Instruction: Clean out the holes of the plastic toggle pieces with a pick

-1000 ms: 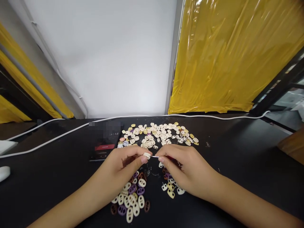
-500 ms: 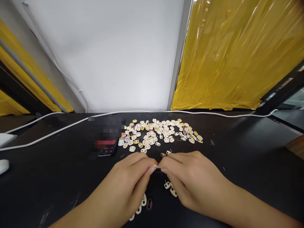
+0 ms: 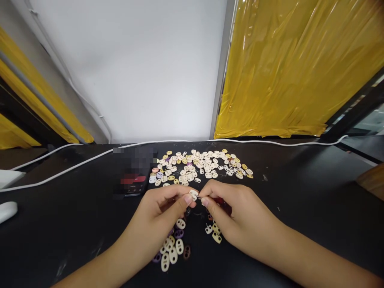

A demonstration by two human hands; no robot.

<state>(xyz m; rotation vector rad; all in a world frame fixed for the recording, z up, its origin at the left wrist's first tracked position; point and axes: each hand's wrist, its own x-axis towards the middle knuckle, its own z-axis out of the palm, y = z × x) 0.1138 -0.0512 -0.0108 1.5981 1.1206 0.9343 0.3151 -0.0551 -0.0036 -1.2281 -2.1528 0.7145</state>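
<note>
My left hand [image 3: 162, 210] pinches a small white two-holed button-like piece [image 3: 193, 194] between thumb and fingertips. Close beside it, my right hand [image 3: 232, 204] is closed in a pinch, its fingertips at the piece's right edge; a thin sliver shows there, too small to name. Something red [image 3: 221, 201] shows partly behind the right fingers. Below the left hand lies a group of cream, purple and brown two-holed pieces [image 3: 173, 255]. A few yellowish and white ones [image 3: 216, 237] lie under the right hand, partly covered by it.
A broad spread of similar loose pieces [image 3: 207, 164] lies farther back on the black table [image 3: 300, 192]. To its left is a phone [image 3: 136, 186], partly blurred. A white cable [image 3: 81, 160] runs along the back, and a white rounded object [image 3: 7, 211] sits far left.
Both hands have risen slightly and turned, so the white piece now shows in the left fingers. More of the pieces below the left hand have come into view.
</note>
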